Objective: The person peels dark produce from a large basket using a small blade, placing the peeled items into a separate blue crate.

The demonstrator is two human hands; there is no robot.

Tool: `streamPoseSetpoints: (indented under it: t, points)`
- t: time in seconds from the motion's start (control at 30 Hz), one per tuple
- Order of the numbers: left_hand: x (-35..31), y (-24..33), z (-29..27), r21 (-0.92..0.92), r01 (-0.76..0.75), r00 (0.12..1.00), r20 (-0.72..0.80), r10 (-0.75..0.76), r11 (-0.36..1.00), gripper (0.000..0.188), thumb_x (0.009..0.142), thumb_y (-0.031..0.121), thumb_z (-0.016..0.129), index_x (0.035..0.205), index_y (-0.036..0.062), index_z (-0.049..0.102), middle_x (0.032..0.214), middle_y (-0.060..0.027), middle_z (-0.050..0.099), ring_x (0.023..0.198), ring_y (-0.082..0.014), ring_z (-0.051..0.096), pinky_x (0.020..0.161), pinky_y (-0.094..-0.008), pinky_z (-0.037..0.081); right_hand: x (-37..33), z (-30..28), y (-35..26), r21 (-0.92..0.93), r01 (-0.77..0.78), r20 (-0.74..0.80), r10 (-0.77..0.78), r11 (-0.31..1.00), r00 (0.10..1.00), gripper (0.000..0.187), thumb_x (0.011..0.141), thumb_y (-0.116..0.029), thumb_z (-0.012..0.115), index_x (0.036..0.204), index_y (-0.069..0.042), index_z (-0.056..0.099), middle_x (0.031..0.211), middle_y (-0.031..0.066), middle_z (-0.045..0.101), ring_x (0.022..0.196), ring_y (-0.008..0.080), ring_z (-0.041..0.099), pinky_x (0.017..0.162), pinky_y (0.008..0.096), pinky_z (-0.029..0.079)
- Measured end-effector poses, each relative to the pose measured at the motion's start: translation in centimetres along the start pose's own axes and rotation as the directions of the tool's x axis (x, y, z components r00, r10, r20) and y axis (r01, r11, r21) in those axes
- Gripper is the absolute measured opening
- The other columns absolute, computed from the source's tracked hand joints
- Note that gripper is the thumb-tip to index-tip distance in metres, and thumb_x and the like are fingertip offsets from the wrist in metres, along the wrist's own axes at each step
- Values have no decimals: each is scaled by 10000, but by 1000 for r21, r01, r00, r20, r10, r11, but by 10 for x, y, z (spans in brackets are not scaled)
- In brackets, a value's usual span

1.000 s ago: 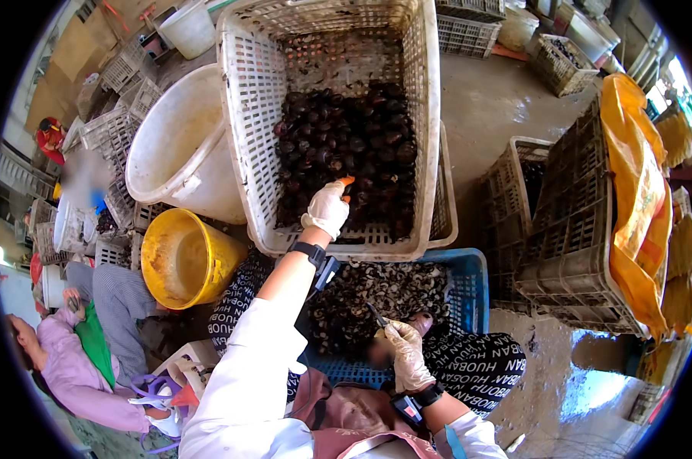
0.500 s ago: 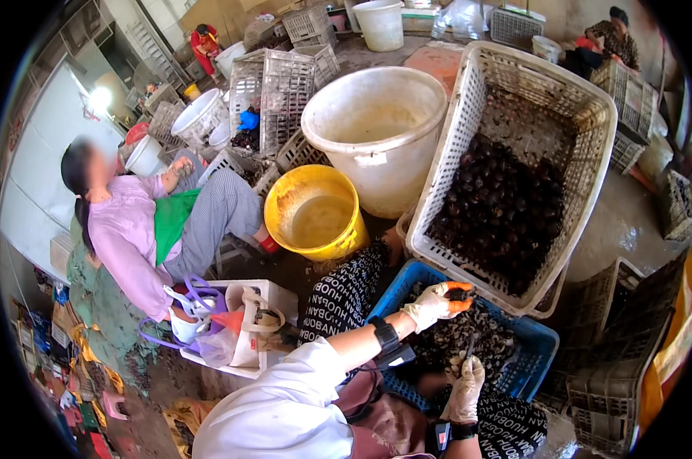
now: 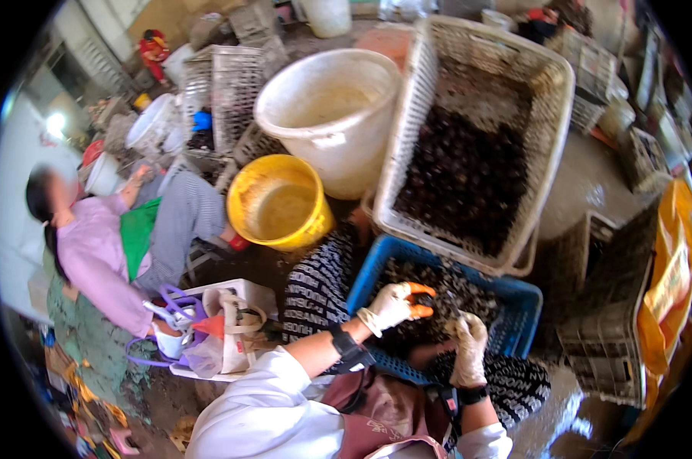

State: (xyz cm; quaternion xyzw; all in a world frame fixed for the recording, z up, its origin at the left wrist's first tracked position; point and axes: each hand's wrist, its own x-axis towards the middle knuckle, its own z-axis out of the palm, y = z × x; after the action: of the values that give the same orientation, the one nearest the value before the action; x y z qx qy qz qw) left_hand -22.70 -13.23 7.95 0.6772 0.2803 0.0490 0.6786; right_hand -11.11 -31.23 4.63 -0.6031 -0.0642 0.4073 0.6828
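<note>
Wet concrete floor spreads under a crowd of baskets, buckets and stacked crates. From my remote seat I see both gloved hands down over the blue crate, which sits just in front of the knees and is filled with dark shellfish. My left hand (white glove, orange fingertips) hangs above the crate's near-left part, fingers curled and pinched together; whether anything sits between them I cannot tell. My right hand is just beside it, lower and nearer the body, fingers bent inward over the shellfish and around what may be a thin dark tool, too blurred to be sure of.

Touching the blue crate's far edge is a large white basket, tilted, with a heap of the same dark shells inside. To its left stands a big white tub, and a yellow bucket sits against the tub's near side. Farther left another person in a lilac top sits low, with a white box holding bags and purple handles beside them.
</note>
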Motion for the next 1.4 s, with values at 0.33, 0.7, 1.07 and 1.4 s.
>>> streamPoseSetpoints:
  t: [0.33, 0.7, 1.07, 1.4]
  points:
    - [6, -14, 5, -28, -82, 995, 58, 83, 996, 394, 786, 166, 754, 1151, 101, 622, 636, 35, 554, 585, -39, 502, 546, -201, 419, 4, -9, -13, -24, 111, -20, -112, 994, 994, 135, 917, -208, 596, 889, -75, 592, 759, -24, 610, 616, 33, 502, 541, 160, 388]
    - [6, -25, 14, 189, -129, 990, 76, 117, 973, 378, 771, 225, 768, 1110, 115, 640, 668, 22, 550, 597, -46, 454, 543, -229, 399, 7, -17, -5, -8, 67, -30, -68, 998, 997, 142, 908, -225, 604, 885, -86, 596, 744, -26, 613, 620, 38, 526, 555, 157, 406]
    - [-2, -20, 13, 318, -229, 972, 33, 231, 920, 373, 761, 323, 741, 1058, 112, 661, 632, -16, 544, 565, -105, 493, 541, -272, 407, 8, -17, 8, 15, 44, 2, -44, 999, 999, 179, 889, -270, 633, 893, -96, 592, 746, -24, 616, 626, 48, 537, 549, 160, 410]
    - [12, -11, 18, -31, -189, 982, 6, 189, 981, 385, 765, 143, 758, 1121, 70, 630, 856, -4, 643, 679, -64, 548, 611, -227, 468, 0, 6, -30, 6, 17, -47, -17, 1000, 999, 152, 912, -192, 563, 851, -53, 581, 738, -27, 535, 649, 64, 459, 571, 202, 366]
